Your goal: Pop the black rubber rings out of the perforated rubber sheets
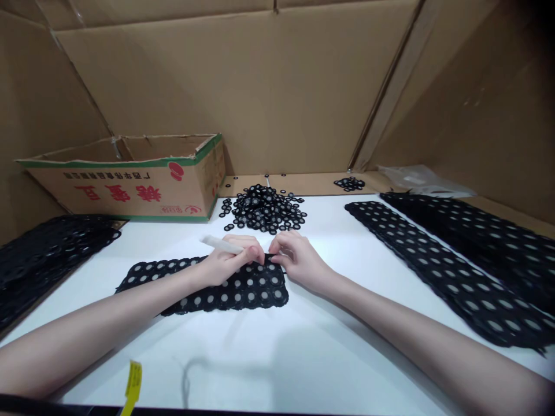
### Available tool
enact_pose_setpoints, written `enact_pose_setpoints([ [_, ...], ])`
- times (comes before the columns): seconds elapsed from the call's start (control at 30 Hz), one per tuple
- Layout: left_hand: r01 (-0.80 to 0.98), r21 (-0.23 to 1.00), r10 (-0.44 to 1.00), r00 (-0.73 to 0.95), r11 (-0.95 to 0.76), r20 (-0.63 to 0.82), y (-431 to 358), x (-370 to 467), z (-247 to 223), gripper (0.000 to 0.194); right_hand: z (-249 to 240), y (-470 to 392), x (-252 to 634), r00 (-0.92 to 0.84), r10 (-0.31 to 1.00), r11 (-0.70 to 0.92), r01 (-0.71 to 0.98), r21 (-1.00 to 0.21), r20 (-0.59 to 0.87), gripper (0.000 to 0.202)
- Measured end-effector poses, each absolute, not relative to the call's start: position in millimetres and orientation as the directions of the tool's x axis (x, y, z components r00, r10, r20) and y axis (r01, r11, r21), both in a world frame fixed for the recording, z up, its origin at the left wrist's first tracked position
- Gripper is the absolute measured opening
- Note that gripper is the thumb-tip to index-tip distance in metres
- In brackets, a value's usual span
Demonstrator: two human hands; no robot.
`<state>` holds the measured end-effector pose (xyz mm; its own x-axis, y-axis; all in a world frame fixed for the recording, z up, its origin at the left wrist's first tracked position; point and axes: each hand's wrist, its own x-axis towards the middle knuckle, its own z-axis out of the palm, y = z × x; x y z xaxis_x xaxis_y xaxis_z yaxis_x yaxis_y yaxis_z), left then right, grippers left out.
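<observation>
In the head view, an open box [108, 190] stood by the bench's [321, 352] far left corner, its floor hidden. The black sheet [236, 293] lay mid-bench, long axis left to right. The left hand's [234, 258] fingers closed around a white stick [221, 245]; the right hand's [299, 259] curled nearly shut at the sheet's far right corner, grip unclear.

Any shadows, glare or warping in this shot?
Head view: soft shadow across the near white table; shiny glints on the dark pile at left; near-black upper right corner; wide-angle stretching towards the edges; print on the yellow tag unreadable.
</observation>
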<state>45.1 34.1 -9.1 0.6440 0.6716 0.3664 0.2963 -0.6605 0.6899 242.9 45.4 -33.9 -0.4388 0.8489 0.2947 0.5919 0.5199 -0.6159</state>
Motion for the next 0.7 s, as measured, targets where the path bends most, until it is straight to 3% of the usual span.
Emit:
enact_pose_setpoints([
  [0.37,0.355,0.628,0.664,0.654,-0.693,0.362,31.7,42.0,-10.5,0.041,-32.2,45.2,243.7,-0.44,0.855,0.504,0.58,-0.64,0.274,0.018],
  [0.53,0.358,0.616,0.644,0.689,-0.702,0.334,32.0,41.5,-10.2,0.045,-33.3,45.9,242.9,-0.443,0.853,0.504,0.559,-0.658,0.277,0.019],
  [0.7,0.408,0.686,0.724,0.642,-0.602,0.254,35.7,46.1,-8.9,0.051,-33.2,46.9,240.8,-0.442,0.852,0.503,0.546,-0.67,0.279,0.022],
])
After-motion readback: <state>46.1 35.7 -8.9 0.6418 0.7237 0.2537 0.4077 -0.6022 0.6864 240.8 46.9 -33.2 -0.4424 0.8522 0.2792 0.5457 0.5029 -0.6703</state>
